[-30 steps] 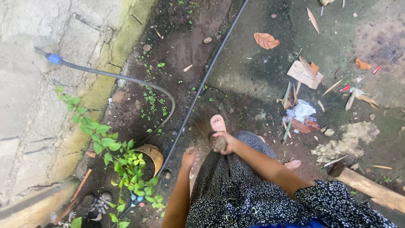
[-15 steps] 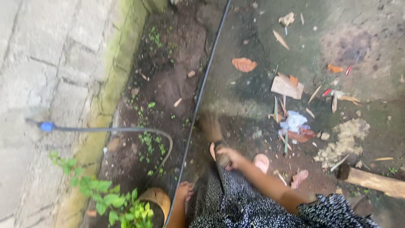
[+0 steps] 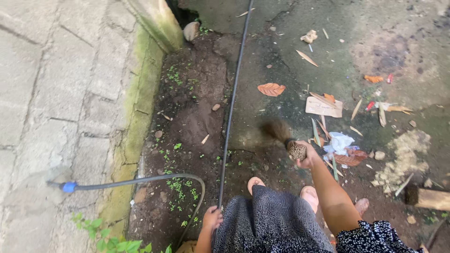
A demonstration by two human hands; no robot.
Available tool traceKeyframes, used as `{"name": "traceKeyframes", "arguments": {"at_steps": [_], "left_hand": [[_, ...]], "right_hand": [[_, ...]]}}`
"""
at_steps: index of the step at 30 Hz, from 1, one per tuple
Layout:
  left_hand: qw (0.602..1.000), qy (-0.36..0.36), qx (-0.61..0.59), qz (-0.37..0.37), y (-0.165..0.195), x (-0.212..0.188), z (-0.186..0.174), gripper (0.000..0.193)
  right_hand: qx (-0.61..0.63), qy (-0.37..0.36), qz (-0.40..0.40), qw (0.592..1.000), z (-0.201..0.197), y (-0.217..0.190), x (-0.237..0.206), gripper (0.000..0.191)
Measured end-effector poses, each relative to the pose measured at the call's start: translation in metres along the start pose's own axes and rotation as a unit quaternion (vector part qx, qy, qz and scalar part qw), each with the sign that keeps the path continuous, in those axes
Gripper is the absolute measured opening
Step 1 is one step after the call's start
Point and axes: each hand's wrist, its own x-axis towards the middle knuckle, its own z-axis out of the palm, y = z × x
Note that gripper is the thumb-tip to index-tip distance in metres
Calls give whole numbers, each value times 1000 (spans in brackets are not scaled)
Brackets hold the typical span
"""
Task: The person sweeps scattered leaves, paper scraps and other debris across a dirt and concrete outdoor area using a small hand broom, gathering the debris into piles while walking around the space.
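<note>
A short hand broom (image 3: 287, 139) with a woven brown grip and dark bristles, blurred, points far-left over damp ground, just left of the litter pile. A thin black hose (image 3: 231, 110) runs near to far at its left.

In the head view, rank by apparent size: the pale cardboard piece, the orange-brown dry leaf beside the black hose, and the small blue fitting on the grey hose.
1. Pale cardboard piece
2. Orange-brown dry leaf, somewhat smaller
3. Blue fitting, clearly smallest

All three lie on the ground, so nearness to the camera hardly skews this order.
</note>
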Motion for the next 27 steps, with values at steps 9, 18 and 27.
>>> {"name": "traceKeyframes", "arguments": {"at_steps": [9,18,27], "left_hand": [[995,-34,55,-81,-11,30,6,31],[987,-85,82,112,114,19,89,55],[982,-60,168,60,78,15,84,59]], "right_hand": [[-12,-11,-55,998,-6,123,4,46],[116,-82,142,980,-14,129,-16,50],[-274,248,-187,910,-127,21,-67,83]]}}
